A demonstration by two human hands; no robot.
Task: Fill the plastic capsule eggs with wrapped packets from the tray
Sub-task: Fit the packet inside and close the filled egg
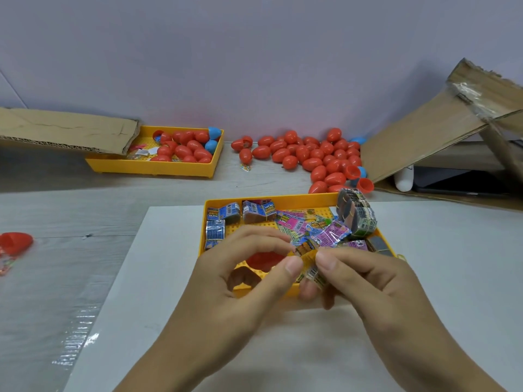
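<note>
Both hands over near yellow tray (283,198). Left hand (243,278) and right hand (365,281) pinch one wrapped packet (310,257) between thumbs and fingertips, long axis running upper-left to lower-right. Red egg half (263,260) in tray beneath left hand, partly hidden by fingers. Loose packets (297,222), blue and pink, behind. Red eggs (311,157) piled by wall; second tray (158,166) far left. Packet crinkled, yellow-green print.

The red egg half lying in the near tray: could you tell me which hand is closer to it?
Left. The left hand hovers directly over the red egg half, partly covering it; the right hand sits further right, both pinching a packet.
</note>
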